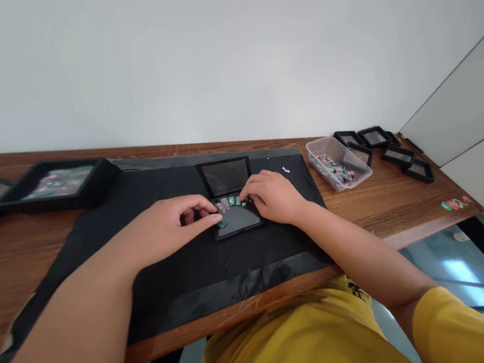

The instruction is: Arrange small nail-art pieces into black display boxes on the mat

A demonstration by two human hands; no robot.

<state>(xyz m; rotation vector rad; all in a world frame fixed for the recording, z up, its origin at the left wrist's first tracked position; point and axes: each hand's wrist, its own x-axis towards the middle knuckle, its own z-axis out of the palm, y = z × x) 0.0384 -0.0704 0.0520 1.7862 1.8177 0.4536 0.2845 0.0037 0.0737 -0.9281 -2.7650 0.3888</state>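
A small black hinged case [238, 227] lies with its lid raised on a black mat [179, 290]. Along its back edge runs a row of small glossy green and pinkish pieces [232, 201], perhaps press-on nails. My left hand [188, 218] reaches in from the left, thumb and fingertips curled close together at a dark green piece [222, 223]. From the right, my right hand [271, 196] has its fingers bent down onto the row's right end. Its fingertips are pressed together there around a small dark piece [244, 203], partly hidden.
Right of the mat stands a clear plastic tub [338, 163] of similar pieces. Several small black framed cases [374, 136] lie beyond it. A larger black box [60, 184] sits at left. White bits [286, 170] lie on the mat. A wall rises behind the wooden table [398, 200].
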